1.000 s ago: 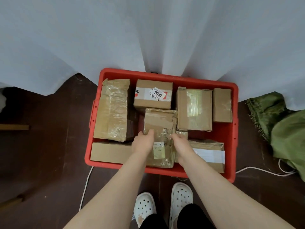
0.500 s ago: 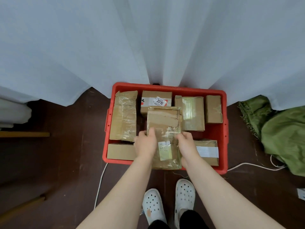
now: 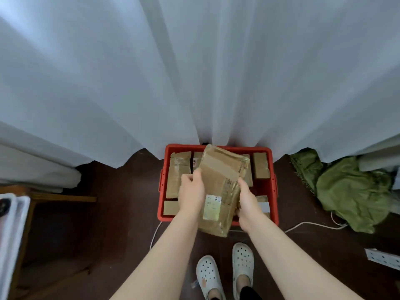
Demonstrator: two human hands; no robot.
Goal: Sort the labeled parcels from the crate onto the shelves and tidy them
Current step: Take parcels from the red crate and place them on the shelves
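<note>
A taped brown cardboard parcel (image 3: 220,182) with a pale label on its near end is held up above the red crate (image 3: 273,191). My left hand (image 3: 191,192) grips its left edge and my right hand (image 3: 247,204) grips its right edge, fingers curled under it. Several other brown parcels lie in the crate, among them a long one (image 3: 178,173) at the left and a small one (image 3: 261,165) at the back right. The held parcel hides the crate's middle.
A white curtain (image 3: 194,72) hangs just behind the crate. Green cloth (image 3: 350,189) is heaped on the dark floor at the right, with a white cable (image 3: 311,224) and a power strip (image 3: 383,258). A white object (image 3: 13,230) and wooden frame (image 3: 65,198) stand at the left. My white clogs (image 3: 225,269) are below.
Both hands have lifted the parcel out of the crate and up toward me, tilting it. The view has pulled back and risen, so the crate looks smaller.
</note>
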